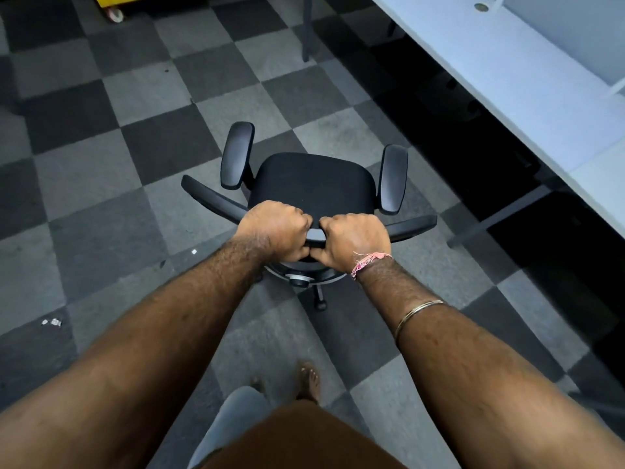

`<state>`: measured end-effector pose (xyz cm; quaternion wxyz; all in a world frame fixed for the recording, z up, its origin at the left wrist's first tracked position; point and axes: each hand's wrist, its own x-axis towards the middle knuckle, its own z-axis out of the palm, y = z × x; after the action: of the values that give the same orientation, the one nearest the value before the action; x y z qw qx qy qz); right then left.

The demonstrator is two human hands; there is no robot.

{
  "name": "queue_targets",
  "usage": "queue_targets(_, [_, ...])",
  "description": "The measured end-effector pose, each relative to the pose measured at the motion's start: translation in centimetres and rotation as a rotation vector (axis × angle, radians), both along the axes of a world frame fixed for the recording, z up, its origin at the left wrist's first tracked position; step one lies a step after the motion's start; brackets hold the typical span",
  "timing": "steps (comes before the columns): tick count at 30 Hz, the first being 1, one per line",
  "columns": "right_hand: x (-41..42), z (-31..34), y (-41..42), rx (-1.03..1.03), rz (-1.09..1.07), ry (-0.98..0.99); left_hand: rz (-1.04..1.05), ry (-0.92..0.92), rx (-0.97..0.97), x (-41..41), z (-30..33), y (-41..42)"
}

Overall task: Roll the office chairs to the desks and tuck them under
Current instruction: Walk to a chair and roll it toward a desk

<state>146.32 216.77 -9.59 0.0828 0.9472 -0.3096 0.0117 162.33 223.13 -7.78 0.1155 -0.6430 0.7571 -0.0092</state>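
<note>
Chair (313, 184) backrest top gripped by both hands, left (275, 230) and right (355, 243), fingers curled round it, counter (507, 72) well right of them.

Office chair (313, 184): black seat, black armrests, black top rail.
Floor (142, 157): carpet tiles in a checkerboard of dark grey and lighter grey.
Desk (527, 79): pale bluish-white top, dark grey legs.
Wrist thread (367, 262): pink.
Bangle (417, 313): thin, gold-coloured.
Cart (115, 1): yellow body, whitish wheel.
Shirt (304, 441): brown.
</note>
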Motion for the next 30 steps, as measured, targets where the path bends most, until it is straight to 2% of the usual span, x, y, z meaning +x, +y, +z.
queue_targets(22, [25.9, -0.2, -30.0, 0.007, -0.106, 0.047, -0.091, 0.046, -0.03, 26.4, -1.0, -30.9])
queue_targets(30, [36.0, 0.0, -43.0, 0.035, -0.075, 0.04, 0.005, 0.024, -0.027, 36.0, -0.7, -43.7])
